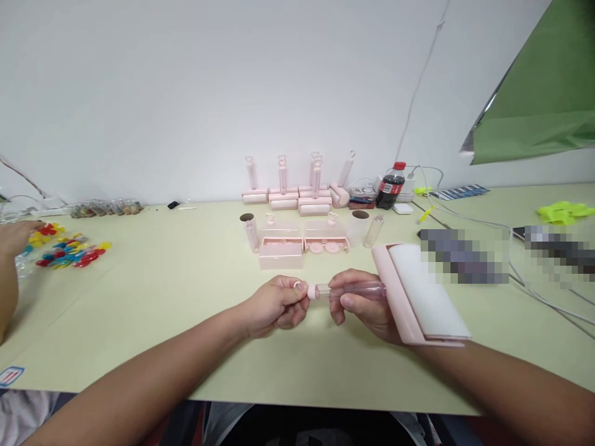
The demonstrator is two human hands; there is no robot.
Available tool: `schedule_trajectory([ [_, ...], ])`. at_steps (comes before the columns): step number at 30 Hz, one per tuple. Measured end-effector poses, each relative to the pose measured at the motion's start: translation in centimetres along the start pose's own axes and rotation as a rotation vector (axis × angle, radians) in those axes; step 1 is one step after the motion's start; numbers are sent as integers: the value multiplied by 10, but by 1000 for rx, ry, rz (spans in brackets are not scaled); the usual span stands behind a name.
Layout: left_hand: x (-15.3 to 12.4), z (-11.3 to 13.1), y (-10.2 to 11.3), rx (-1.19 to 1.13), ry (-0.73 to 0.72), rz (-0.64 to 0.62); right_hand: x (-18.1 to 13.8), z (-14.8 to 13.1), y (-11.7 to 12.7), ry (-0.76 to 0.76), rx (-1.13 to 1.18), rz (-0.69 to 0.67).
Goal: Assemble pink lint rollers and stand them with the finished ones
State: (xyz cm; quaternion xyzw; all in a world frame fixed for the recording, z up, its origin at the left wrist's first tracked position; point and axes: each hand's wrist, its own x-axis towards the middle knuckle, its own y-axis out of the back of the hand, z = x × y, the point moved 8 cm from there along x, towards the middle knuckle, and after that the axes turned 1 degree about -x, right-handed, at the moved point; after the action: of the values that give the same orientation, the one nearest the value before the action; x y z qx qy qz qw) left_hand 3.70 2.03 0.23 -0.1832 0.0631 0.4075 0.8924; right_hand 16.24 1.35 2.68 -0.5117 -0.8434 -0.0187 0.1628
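Note:
My right hand (pixel 365 303) is wrapped round the clear pink handle of a lint roller (pixel 432 291). Its white sheet roll and pink cover stick out to the right, above my wrist. At the handle's other end, my left hand (pixel 281 303) pinches a small pale pink end cap (pixel 311 291) with a loop. Cap and handle meet in line; whether the cap is fully seated I cannot tell. Beyond my hands lie lint roller parts: a pink cover (pixel 281 256), round end pieces (pixel 324 248), a sheet roll (pixel 357 229) and a clear handle tube (pixel 374 231).
Several assembled lint rollers (pixel 283 199) stand against the wall. Right of them are a cola bottle (pixel 390 187) and white cables (pixel 483 224). Another person's hand (pixel 18 238) reaches among colourful small pieces (pixel 72 251) at the left. Yellow pieces (pixel 564 212) lie far right.

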Motion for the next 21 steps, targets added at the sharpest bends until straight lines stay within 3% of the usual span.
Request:
schedule_trajectory([
  [8,2,-10,-8,-221,29,-43,-11,-10,2,138,-290,-19],
  [21,9,-7,0,-75,-17,-88,-8,-22,0,137,-557,-170],
])
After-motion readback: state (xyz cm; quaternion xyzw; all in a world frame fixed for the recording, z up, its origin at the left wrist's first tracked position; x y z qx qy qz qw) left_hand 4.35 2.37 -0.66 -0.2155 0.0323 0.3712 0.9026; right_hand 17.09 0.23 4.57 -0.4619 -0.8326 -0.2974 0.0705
